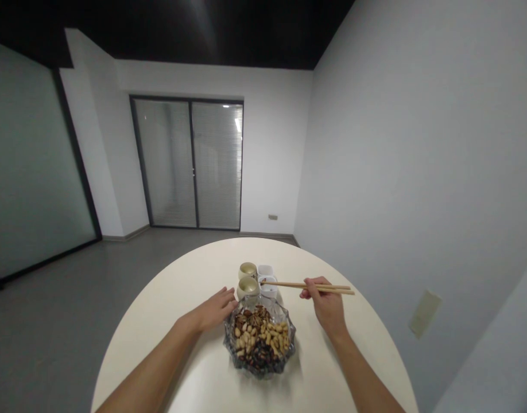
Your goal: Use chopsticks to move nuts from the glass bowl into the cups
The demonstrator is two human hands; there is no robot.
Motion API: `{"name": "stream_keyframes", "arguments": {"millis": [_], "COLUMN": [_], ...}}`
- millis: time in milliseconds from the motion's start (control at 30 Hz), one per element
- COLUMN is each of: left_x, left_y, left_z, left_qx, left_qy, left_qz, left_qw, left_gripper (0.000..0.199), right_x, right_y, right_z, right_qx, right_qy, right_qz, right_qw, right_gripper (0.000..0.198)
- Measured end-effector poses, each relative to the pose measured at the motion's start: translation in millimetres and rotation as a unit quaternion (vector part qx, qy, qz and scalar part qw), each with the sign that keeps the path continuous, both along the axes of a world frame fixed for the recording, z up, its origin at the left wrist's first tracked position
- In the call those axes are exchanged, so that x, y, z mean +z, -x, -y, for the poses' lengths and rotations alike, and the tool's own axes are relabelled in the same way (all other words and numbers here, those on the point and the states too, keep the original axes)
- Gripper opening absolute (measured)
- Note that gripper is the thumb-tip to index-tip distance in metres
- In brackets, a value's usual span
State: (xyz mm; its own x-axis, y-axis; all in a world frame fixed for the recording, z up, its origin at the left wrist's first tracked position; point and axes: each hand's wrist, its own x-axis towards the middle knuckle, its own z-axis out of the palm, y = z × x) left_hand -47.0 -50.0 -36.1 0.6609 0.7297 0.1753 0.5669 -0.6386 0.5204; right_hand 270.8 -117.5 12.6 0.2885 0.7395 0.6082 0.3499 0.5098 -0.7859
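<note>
My right hand (pixel 329 308) is closed round a pair of wooden chopsticks (pixel 289 284), which point left. Their tips are at the near white cup (pixel 268 291), with a small dark reddish bit by them, too small to name. My left hand (pixel 214 310) lies with fingers stretched out, its fingertips at the left rim of a faceted glass bowl (pixel 291 334) and close to the near greenish-yellow cup (pixel 248 288). Heaped in separate patches in the bowl are pistachios (pixel 245 338), peanuts (pixel 277 336), brown pecan-like nuts (pixel 257 315) and dark, glossy seeds (pixel 263 354).
Behind the near cups stand a second greenish-yellow cup (pixel 248 268) and a second white cup (pixel 265 269). All stand on a round cream table (pixel 194 269). A white wall (pixel 375 189) rises close on the right, and glass doors (pixel 190 166) are at the back.
</note>
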Motion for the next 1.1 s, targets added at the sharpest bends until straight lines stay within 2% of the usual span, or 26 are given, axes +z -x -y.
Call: {"name": "stream_keyframes", "arguments": {"millis": [1100], "left_x": [-1.4], "left_y": [1.2], "left_z": [0.4], "left_qx": [-0.001], "left_qy": [0.006], "left_qz": [0.005], "left_qw": [1.000], "left_gripper": [0.055], "right_x": [-7.6], "right_y": [-8.9], "right_z": [-6.9], "right_qx": [-0.043], "right_qy": [0.020], "right_qz": [0.008], "right_qw": [0.999], "right_gripper": [0.044]}}
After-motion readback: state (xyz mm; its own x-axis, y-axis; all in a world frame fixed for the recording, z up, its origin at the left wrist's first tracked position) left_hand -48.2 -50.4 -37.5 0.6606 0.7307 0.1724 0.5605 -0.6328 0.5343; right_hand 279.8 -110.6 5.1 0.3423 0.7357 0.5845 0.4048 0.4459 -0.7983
